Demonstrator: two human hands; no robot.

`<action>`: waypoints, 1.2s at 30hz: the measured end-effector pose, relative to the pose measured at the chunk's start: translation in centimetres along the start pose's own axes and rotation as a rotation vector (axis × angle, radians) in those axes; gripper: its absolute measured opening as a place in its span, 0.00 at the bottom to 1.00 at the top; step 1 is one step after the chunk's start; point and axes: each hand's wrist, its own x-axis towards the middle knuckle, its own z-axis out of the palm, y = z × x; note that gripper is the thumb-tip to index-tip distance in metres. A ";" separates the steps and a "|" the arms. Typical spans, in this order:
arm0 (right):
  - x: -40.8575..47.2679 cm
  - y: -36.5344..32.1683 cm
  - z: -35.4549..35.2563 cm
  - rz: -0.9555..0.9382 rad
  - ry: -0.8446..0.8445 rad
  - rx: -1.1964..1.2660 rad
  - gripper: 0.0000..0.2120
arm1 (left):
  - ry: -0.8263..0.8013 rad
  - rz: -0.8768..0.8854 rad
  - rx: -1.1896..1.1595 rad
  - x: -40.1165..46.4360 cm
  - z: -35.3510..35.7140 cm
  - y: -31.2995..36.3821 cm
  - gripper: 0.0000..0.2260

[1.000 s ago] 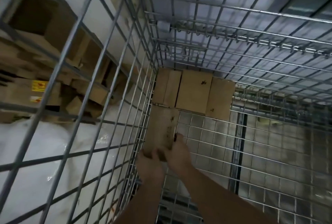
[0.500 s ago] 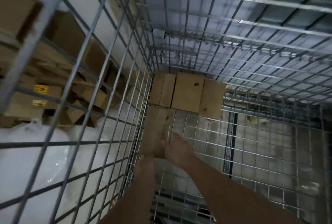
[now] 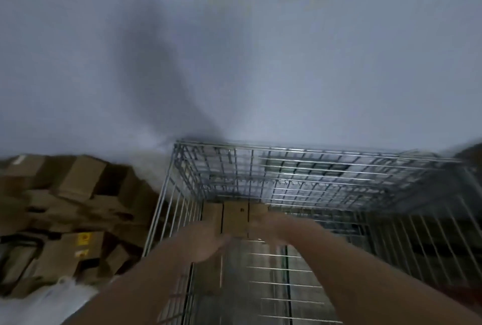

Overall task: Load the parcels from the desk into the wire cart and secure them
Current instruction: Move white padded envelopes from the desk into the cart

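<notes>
Forearms: both of mine reached forward over the near edge of the wire cart [image 3: 313,163], blurred.
Left hand [image 3: 208,245]: it hung above the cart floor, fingers seemingly loose; I cannot tell its grip for certain.
Right hand [image 3: 263,221]: it sat just in front of the parcels [image 3: 234,217]; blur hid whether it touched or gripped one.
Parcels: brown boxes stood side by side against the cart's far wall, left corner.
Outside, left: a heap of cardboard boxes [image 3: 70,210] lay beside the cart.
Beyond: a pale wall [image 3: 260,64].
</notes>
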 end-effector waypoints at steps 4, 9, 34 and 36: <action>-10.9 -1.7 -6.3 0.030 0.198 0.048 0.31 | 0.124 0.121 0.200 -7.9 -7.5 4.6 0.30; -25.5 -2.4 -13.5 0.091 0.392 0.153 0.36 | 0.316 0.241 0.382 -20.3 -17.8 11.6 0.31; -66.5 16.6 -9.6 0.537 0.905 0.297 0.34 | 0.537 0.688 0.688 -39.1 -12.4 46.4 0.35; -68.3 20.6 -6.9 0.592 0.902 0.335 0.35 | 0.502 0.726 0.718 -38.8 -9.2 49.5 0.36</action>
